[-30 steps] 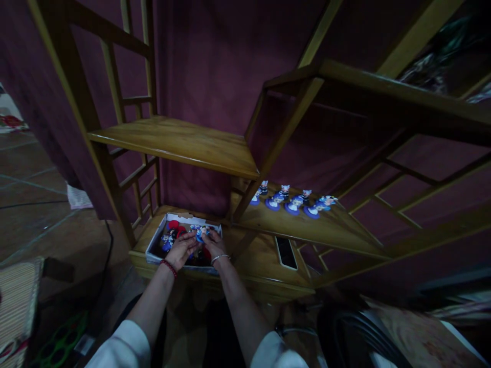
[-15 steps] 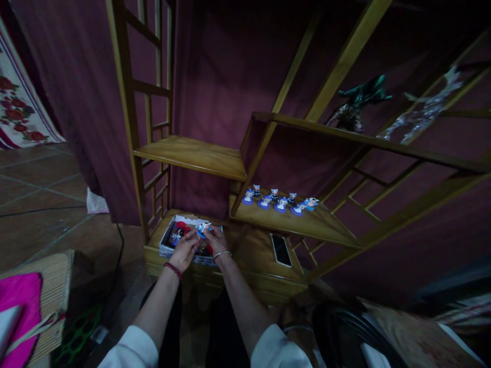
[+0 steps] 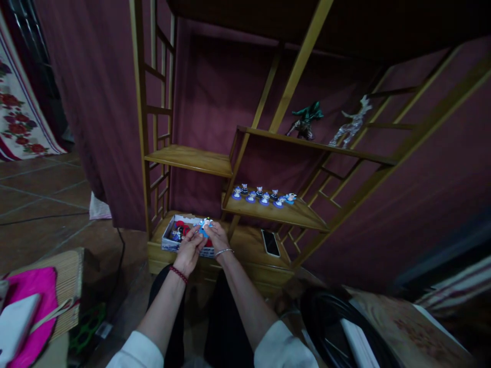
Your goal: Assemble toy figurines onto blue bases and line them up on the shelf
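Between both sets of fingers I hold a small blue-and-white figurine (image 3: 205, 225), above the front of an open box. My left hand (image 3: 190, 249) grips it from the left, a dark red beaded bracelet on the wrist. My right hand (image 3: 217, 237) pinches it from the right, with a silver bracelet below. In the white box (image 3: 166, 240) lie red, black and blue pieces, partly hidden by my hands. Several similar figurines (image 3: 264, 198) stand in two rows on the small shelf to the right.
The wooden shelf unit (image 3: 192, 158) fills the front. A phone (image 3: 270, 243) lies on its lower board. Higher right stand a green figure (image 3: 307, 120) and a clear figure (image 3: 352, 125). A woven-topped stool (image 3: 71, 276) with a pink cloth (image 3: 46, 281) is at left; a black round object (image 3: 318, 317) at lower right.
The view has shifted, showing more of the right side and upper shelf. Both hands still hold the figurine over the box, and it appears turned slightly.
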`<action>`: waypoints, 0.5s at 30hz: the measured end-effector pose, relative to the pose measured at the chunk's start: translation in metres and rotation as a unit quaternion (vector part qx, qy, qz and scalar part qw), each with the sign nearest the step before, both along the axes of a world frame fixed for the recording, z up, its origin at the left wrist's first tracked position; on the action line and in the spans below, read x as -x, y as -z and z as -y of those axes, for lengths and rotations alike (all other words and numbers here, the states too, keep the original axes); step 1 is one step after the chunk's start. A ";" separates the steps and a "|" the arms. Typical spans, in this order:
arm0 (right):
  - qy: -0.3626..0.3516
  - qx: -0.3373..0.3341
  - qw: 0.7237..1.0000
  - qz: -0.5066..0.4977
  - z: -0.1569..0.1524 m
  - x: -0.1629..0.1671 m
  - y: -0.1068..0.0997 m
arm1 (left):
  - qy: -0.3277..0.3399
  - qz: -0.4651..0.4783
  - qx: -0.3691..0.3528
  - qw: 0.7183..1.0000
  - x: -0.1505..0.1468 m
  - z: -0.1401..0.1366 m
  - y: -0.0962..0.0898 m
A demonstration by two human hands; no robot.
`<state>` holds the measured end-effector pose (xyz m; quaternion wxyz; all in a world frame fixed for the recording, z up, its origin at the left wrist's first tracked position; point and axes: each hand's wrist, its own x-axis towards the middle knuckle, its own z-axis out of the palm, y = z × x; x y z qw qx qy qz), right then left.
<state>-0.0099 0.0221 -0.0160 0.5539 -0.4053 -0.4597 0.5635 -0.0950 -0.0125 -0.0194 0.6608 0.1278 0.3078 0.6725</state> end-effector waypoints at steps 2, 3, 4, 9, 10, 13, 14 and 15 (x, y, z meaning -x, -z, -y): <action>0.006 -0.008 1.000 -0.005 0.009 -0.001 -0.006 | 0.004 0.006 -0.005 1.000 -0.002 0.009 -0.006; 0.005 -0.012 1.000 -0.008 0.014 -0.001 -0.008 | 0.004 0.009 -0.008 1.000 -0.002 0.014 -0.009; 0.007 -0.019 1.000 -0.012 0.019 -0.001 -0.011 | 0.004 0.012 -0.012 1.000 -0.003 0.019 -0.012; -0.002 -0.041 0.998 -0.037 0.042 -0.002 -0.024 | 0.006 0.008 -0.067 0.998 -0.008 0.040 -0.021; -0.009 -0.039 0.998 -0.040 0.046 -0.003 -0.026 | 0.008 0.006 -0.076 0.997 -0.009 0.043 -0.022; -0.018 -0.039 0.998 -0.047 0.056 -0.005 -0.029 | 0.010 -0.001 -0.087 0.996 -0.014 0.052 -0.024; -0.018 -0.041 0.998 -0.048 0.058 -0.006 -0.029 | 0.008 -0.002 -0.087 0.996 -0.015 0.054 -0.024; -0.019 -0.040 0.998 -0.050 0.061 -0.007 -0.030 | 0.006 -0.003 -0.089 0.996 -0.016 0.056 -0.024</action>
